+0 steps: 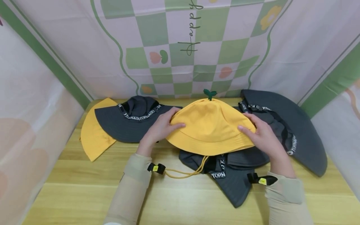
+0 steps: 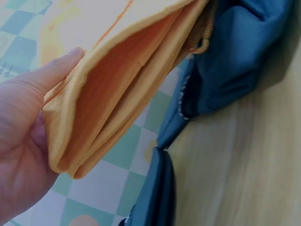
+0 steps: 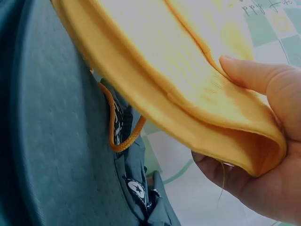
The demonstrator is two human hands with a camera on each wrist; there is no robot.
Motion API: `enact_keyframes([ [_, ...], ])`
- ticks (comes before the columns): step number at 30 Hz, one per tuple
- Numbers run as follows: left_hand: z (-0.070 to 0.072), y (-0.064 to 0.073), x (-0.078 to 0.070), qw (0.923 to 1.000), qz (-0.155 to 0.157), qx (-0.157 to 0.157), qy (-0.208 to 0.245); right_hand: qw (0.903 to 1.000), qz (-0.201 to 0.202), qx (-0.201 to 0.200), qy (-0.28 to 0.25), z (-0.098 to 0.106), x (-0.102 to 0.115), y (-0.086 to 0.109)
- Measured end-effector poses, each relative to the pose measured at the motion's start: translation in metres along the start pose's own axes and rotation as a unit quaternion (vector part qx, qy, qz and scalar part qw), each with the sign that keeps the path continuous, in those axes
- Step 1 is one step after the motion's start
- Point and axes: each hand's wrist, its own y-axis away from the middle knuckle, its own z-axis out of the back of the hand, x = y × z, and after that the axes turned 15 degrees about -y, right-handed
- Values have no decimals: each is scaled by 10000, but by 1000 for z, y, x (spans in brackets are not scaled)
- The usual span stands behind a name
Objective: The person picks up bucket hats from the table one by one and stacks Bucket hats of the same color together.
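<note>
Both hands hold a yellow bucket hat (image 1: 211, 125) by its two sides, above the table's middle. A green sprout (image 1: 210, 93) tops its crown, and a yellow cord hangs below the brim. My left hand (image 1: 161, 126) grips the left end, thumb on the front; the left wrist view shows the brim (image 2: 117, 89) folded in layers beside that palm. My right hand (image 1: 264, 136) pinches the right end, thumb in front, and the right wrist view shows its fingers behind the fabric (image 3: 221, 117). Under the yellow hat lies a dark grey hat (image 1: 236, 184) with white lettering.
Another dark grey hat (image 1: 129, 122) lies at the left, over a second yellow hat (image 1: 95, 131). A wide-brimmed dark hat (image 1: 303, 134) lies at the right. Behind the wooden table (image 1: 84, 187) hangs a checked cloth (image 1: 180, 53); more cloth borders both sides.
</note>
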Motion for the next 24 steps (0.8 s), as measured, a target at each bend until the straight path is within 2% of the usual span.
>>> enact_keyframes([
  [5, 5, 3, 2, 9996, 199, 179, -121, 9991, -261, 328, 37, -7, -2, -4],
  [11, -4, 1, 9, 9929, 440, 907, -639, 9955, -505, 774, 230, -13, -7, -7],
  [17, -7, 2, 10, 9839, 672, 1358, -948, 9937, -634, 791, 476, -19, -8, -9],
  [21, 0, 7, 7, 9791, 861, 1473, -1107, 9942, -525, 719, 607, -23, -8, -9],
  [24, 8, 12, 3, 9788, 926, 1377, -1200, 9942, -507, 690, 656, -25, -9, -10],
])
